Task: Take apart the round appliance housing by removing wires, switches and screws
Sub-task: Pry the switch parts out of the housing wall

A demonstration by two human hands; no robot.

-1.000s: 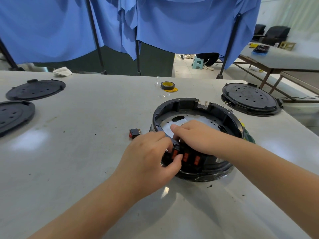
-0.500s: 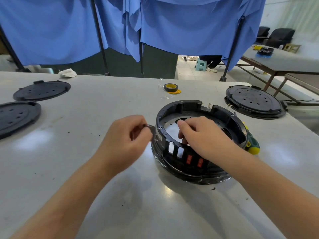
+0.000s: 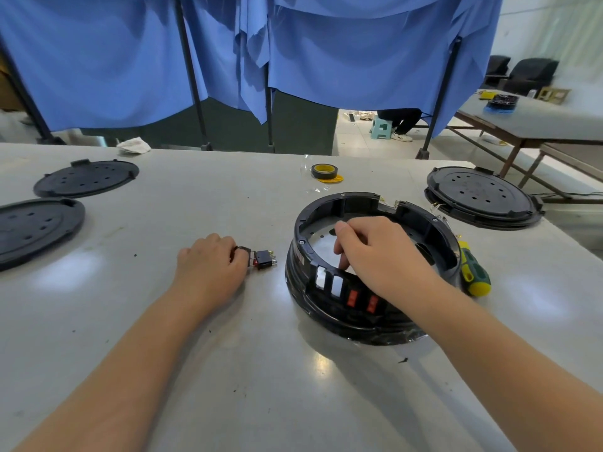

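Observation:
The round black housing (image 3: 326,203) sits open side up on the grey table, right of centre. Its near wall has two empty slots (image 3: 329,281) and two red switches (image 3: 362,300) still seated. My right hand (image 3: 388,259) lies over the near rim, its fingers curled down inside the ring behind that wall. My left hand (image 3: 208,265) rests on the table left of the housing and pinches a removed black switch (image 3: 243,252) at its fingertips. That switch is right beside another loose switch (image 3: 266,258) with metal prongs.
A green and yellow screwdriver (image 3: 473,272) lies against the housing's right side. A tape roll (image 3: 323,171) sits behind it. Black round lids lie at far left (image 3: 86,177), at left (image 3: 36,230) and at back right (image 3: 483,197). A white cloth (image 3: 133,145) lies at the far edge.
My left hand pulled a switch out of the housing's near wall and carried it left, down to the table beside the loose switch. Two slots now stand empty. The right hand stayed on the rim.

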